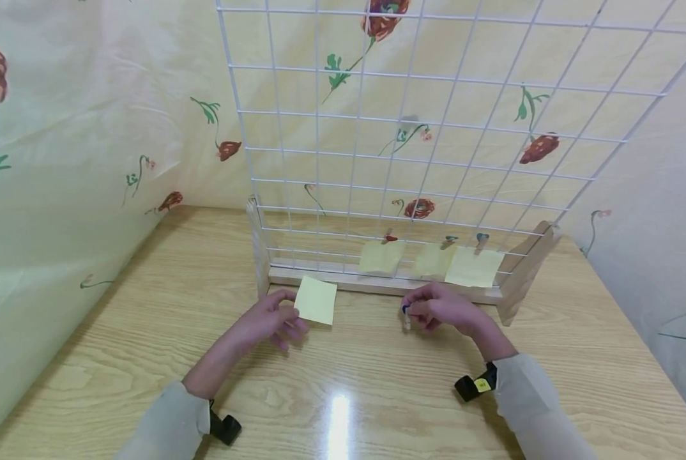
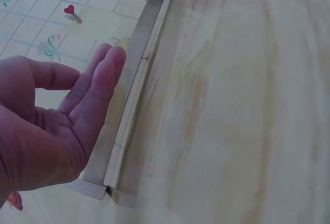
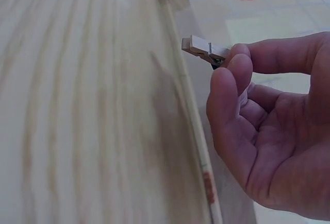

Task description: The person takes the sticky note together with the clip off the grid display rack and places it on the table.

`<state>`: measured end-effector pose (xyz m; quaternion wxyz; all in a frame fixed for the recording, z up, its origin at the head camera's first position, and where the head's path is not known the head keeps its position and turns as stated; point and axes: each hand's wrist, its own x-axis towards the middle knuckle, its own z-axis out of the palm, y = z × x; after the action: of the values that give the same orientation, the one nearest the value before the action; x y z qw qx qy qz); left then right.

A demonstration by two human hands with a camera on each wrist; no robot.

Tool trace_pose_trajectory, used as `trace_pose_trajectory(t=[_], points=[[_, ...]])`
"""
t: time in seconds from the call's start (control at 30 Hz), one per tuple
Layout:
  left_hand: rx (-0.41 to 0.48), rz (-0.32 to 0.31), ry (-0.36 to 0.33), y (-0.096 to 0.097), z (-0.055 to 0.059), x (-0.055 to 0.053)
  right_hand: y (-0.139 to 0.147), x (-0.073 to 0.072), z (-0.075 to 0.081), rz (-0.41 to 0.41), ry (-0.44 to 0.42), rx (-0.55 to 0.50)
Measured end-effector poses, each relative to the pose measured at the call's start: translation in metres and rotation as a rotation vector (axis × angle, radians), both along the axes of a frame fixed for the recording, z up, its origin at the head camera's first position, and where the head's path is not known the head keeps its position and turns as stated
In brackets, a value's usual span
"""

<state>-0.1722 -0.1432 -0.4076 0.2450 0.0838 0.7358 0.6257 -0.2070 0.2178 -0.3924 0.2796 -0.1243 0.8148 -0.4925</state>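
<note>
My left hand (image 1: pixel 271 319) pinches a pale yellow paper note (image 1: pixel 318 301) at its left edge, close in front of the rack's wooden base. In the left wrist view the thumb and fingers of this hand (image 2: pixel 56 116) show from the side. My right hand (image 1: pixel 443 306) pinches a small wooden clothespin (image 3: pixel 203 48) with a dark blue piece on it, between thumb and fingertips. The pin's free end points away from the hand. Three pale notes, among them a left one (image 1: pixel 381 257) and a right one (image 1: pixel 475 267), hang on the white wire grid (image 1: pixel 354 153) by clothespins.
The grid stands in a wooden base (image 1: pixel 349 281) with side supports, the right support (image 1: pixel 527 275) beyond my right hand. Flower-patterned cloth (image 1: pixel 90 128) surrounds the wood-grain table (image 1: pixel 343 370). A red heart pin (image 2: pixel 69 9) holds one hung note.
</note>
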Motion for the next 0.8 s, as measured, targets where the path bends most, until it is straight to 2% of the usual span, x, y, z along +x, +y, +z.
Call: trace_pose_trajectory(t=[0.13, 0.5, 0.8], points=[[-0.021, 0.0, -0.022, 0.001, -0.003, 0.0, 0.003, -0.001, -0.005, -0.028, -0.02, 0.004], [-0.083, 0.012, -0.002, 0.002, -0.007, 0.001, 0.008, -0.004, -0.013, -0.061, -0.065, -0.019], [-0.16, 0.02, 0.011, 0.002, -0.008, 0.004, 0.008, -0.004, -0.016, -0.062, -0.041, 0.006]])
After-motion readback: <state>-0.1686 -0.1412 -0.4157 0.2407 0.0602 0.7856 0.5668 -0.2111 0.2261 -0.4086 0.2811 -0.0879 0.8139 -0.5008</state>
